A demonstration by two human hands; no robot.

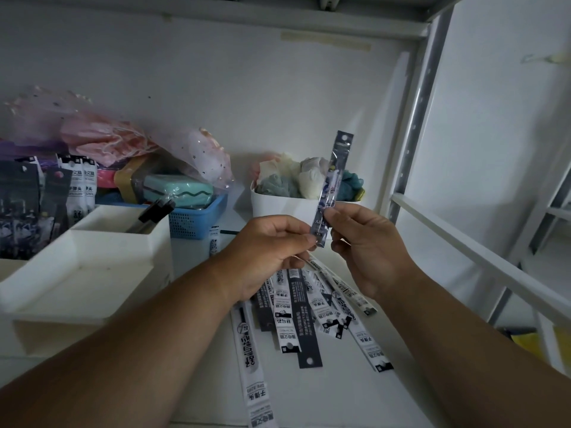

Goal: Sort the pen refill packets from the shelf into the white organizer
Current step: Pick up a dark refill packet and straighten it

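Loose packets [312,307]: nearest, fanned flat on the white shelf [401,381] below the hands; long narrow strips, white or dark grey, black print.
White organizer [92,267]: left on shelf, stepped compartments. Front tier shows nothing inside; next tier back has a dark pen-like item leaning in it; rear section holds upright packets [74,186], dark and white.
Blue basket [197,217]: behind organizer, mint case inside.
White tub [278,205]: centre rear, pale and teal soft items.
Left hand [265,251]: raised, fingers curled, pinching lower end of held packet [332,180].
Right hand [364,242]: opposite, fingertips pinching same end.
Held packet: near upright, tilted slightly right, above the pile; dark, glossy, hang-hole on top.
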